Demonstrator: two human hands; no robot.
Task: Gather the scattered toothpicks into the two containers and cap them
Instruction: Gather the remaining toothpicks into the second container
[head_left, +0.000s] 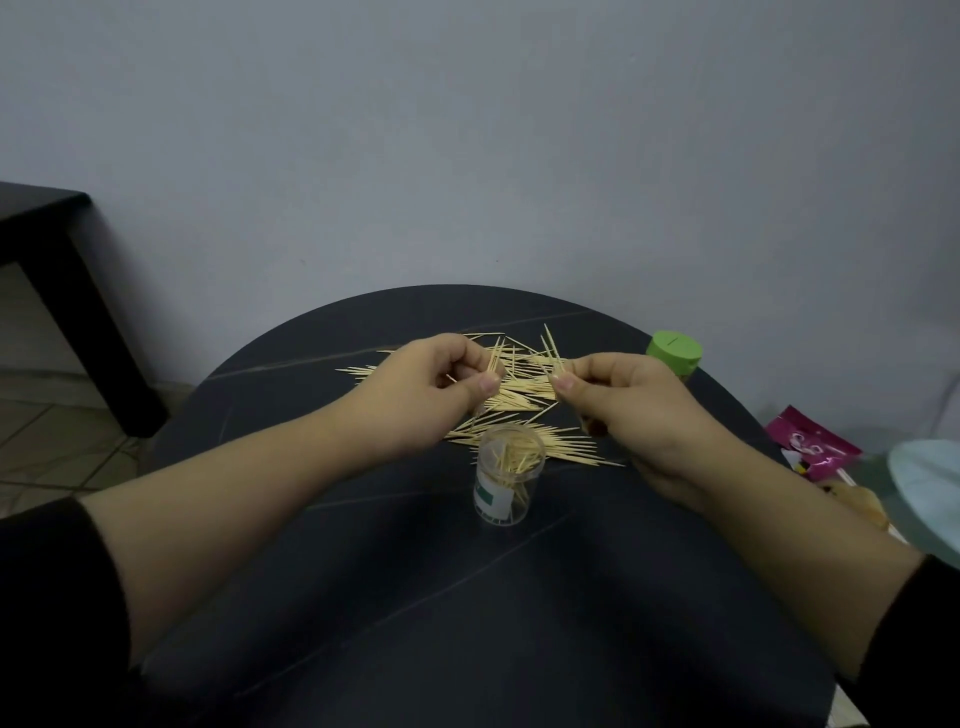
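Scattered toothpicks (519, 387) lie in a loose pile on the round dark table (415, 597), towards its far side. My left hand (431, 384) pinches a small bunch of toothpicks that point upward. My right hand (618, 395) pinches a few more toothpicks, held just above the pile. An open clear container (509, 475) with a white and green label stands upright in front of the pile, partly filled with toothpicks. A second container with a green cap (674, 353) on it stands at the table's far right edge, behind my right hand.
A pink wrapper (810, 441) and a pale blue object (930, 478) lie off the table's right side. A black table (62, 270) stands at the left by the grey wall. Tiled floor shows beneath it.
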